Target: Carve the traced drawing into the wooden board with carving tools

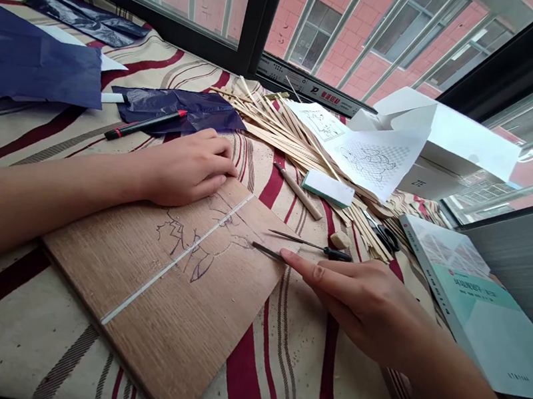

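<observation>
My left hand (190,170) rests on the far left part of a wooden board (163,338), its fingers curled at the far edge. Dark ink lines of a drawing (208,251) mark the board, and a pale stripe (157,280) runs across it. My right hand (356,301) holds a thin, dark, flat file (268,251), index finger stretched along it. The file's tip is over the right part of the board, close to the drawing; whether it touches cannot be made out. Just beyond lies a thin pointed tool (333,253) with a dark handle.
Behind the board lie a pencil-like stick (298,191), a whetstone-like block (328,187), wooden strips (267,129), scissors (385,235) and printed sheets (369,155). A book (491,316) and white box (457,142) are right. Dark blue sheets (30,57) and a marker (147,124) are left.
</observation>
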### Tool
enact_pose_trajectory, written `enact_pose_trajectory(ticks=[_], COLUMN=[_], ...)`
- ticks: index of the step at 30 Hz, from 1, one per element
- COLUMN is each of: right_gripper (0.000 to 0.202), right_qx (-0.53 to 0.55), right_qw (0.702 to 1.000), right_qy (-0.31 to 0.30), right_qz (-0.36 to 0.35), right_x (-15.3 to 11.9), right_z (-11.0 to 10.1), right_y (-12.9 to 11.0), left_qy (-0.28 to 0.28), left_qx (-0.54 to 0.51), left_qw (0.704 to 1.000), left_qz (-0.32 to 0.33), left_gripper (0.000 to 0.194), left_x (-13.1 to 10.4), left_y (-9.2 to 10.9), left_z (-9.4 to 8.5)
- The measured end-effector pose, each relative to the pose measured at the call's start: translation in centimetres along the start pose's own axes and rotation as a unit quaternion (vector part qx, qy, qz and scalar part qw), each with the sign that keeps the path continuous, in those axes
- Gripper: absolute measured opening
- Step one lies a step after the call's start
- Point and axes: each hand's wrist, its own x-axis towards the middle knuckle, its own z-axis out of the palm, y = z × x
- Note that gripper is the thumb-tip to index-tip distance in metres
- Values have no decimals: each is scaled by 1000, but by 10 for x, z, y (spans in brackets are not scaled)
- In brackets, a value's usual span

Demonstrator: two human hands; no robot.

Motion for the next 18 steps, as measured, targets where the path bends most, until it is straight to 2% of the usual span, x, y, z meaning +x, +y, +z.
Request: enact_pose_trajectory(ticks=[14, 18], right_gripper=[52, 53], right_qx=[0, -12], right_qw=[1000, 1000], right_qy=[15, 1], right_qz=[-15, -10], right_x=[-1, 0], right_z=[8, 6], right_y=[4, 2], left_qy=[-3, -3], left_qx=[-14, -16], left_qw=[1000, 1000], left_qz=[-2, -7], left_gripper=[45, 45], left_x=[0, 0], left_y=[-1, 0], left_z=[-2, -1])
